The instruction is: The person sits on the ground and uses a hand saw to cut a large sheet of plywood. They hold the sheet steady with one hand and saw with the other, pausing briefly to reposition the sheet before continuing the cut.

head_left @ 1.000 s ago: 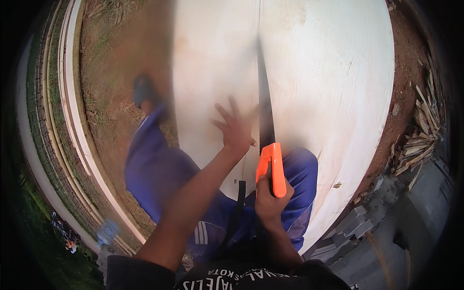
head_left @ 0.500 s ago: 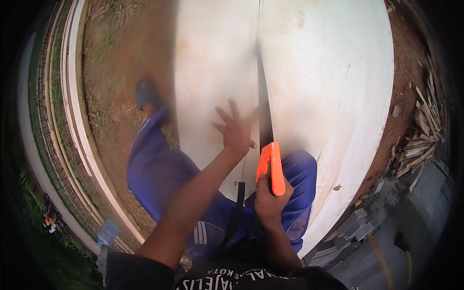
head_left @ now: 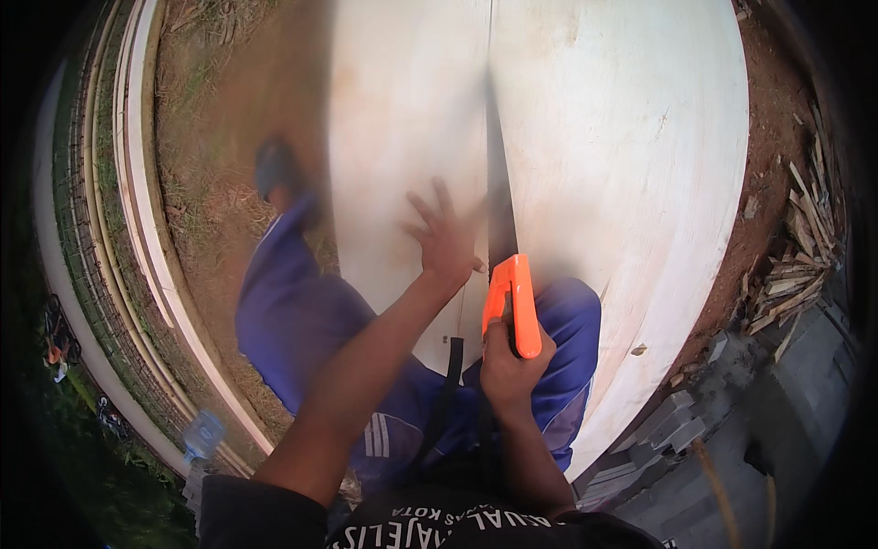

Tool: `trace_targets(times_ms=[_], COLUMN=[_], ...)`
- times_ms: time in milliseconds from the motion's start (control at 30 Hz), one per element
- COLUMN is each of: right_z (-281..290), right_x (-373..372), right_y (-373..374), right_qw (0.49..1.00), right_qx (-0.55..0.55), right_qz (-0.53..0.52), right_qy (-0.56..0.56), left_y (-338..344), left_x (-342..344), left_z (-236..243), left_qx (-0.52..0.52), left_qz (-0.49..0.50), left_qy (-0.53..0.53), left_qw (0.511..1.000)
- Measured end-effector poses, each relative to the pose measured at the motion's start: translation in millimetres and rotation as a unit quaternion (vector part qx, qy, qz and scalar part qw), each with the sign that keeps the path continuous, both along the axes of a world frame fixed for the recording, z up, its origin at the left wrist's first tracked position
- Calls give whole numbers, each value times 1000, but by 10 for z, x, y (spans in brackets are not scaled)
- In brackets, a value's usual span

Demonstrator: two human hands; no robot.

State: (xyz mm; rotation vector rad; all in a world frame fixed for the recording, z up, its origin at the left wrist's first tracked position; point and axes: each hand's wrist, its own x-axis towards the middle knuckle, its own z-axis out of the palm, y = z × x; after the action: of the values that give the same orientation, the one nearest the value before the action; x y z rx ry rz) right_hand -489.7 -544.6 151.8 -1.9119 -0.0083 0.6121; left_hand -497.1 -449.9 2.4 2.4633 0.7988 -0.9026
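Observation:
My right hand (head_left: 514, 364) is wrapped round the orange handle of a handsaw (head_left: 518, 306). Its dark blade slants away from me along a straight line in a large pale plywood sheet (head_left: 622, 165); the far end of the blade is blurred. A thin dark slit runs on from the blade to the sheet's far edge. To the left of the blade, my left hand (head_left: 445, 240) lies flat on the wood with its fingers spread, the thumb close to the saw. My knee in blue trousers (head_left: 572, 329) is beside the saw handle, on the sheet.
Split wood scraps (head_left: 791, 284) are heaped on the soil at the right, with grey blocks (head_left: 677, 423) nearer me. Long pale boards (head_left: 151, 229) and poles run along the left. A clear blue plastic bottle (head_left: 203, 434) stands at the lower left.
The saw and my right hand have shifted slightly away from me along the line. My left hand stays in place on the sheet.

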Motion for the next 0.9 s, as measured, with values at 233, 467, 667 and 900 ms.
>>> trace_targets(times_ms=[233, 467, 667, 900], right_z=[-858, 36, -877, 143], right_x=[1388, -106, 1291, -178], right_y=[1384, 28, 1295, -42], right_qw=[999, 1000, 999, 1000], right_qx=[-42, 1, -34, -27], right_qz=[12, -9, -5, 10], right_qy=[-8, 29, -22, 9], left_y=[2, -44, 45, -18], left_x=[-121, -141, -45, -67], left_z=[-93, -247, -51, -131], left_qx=[23, 75, 13, 41], left_qz=[-7, -12, -23, 16], left_qy=[-23, -51, -29, -56], left_qw=[999, 996, 999, 997])
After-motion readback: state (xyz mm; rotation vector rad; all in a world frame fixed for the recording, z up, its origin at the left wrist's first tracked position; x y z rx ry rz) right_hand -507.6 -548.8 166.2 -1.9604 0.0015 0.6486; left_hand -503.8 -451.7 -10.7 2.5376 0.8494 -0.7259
